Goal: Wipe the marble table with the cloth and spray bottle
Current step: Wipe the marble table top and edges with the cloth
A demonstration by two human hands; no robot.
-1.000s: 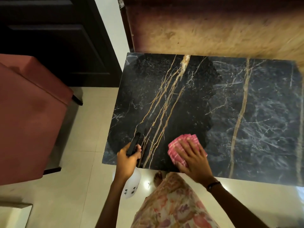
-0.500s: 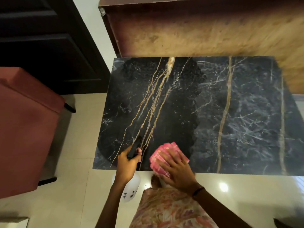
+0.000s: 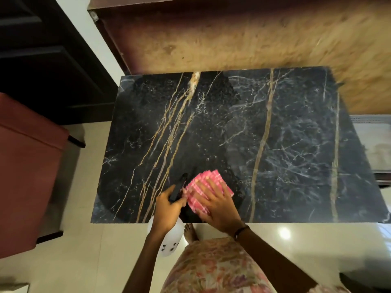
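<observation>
The black marble table (image 3: 285,134) with gold and white veins fills the middle of the head view. A folded pink checked cloth (image 3: 202,187) lies near the table's front edge. My right hand (image 3: 218,205) presses flat on the cloth with fingers spread. My left hand (image 3: 168,208) grips the neck of a white spray bottle (image 3: 169,242). The bottle's black nozzle (image 3: 178,187) points over the table just left of the cloth, and its body hangs below the table edge.
A reddish upholstered chair (image 3: 27,170) stands to the left on pale floor tiles (image 3: 84,261). A brown wooden surface (image 3: 243,39) lies behind the table. A dark door (image 3: 42,60) is at the upper left. My bare foot (image 3: 190,231) stands under the front edge.
My right hand and the cloth have slid left along the front edge until they sit beside the spray nozzle. The left hand keeps its hold on the bottle.
</observation>
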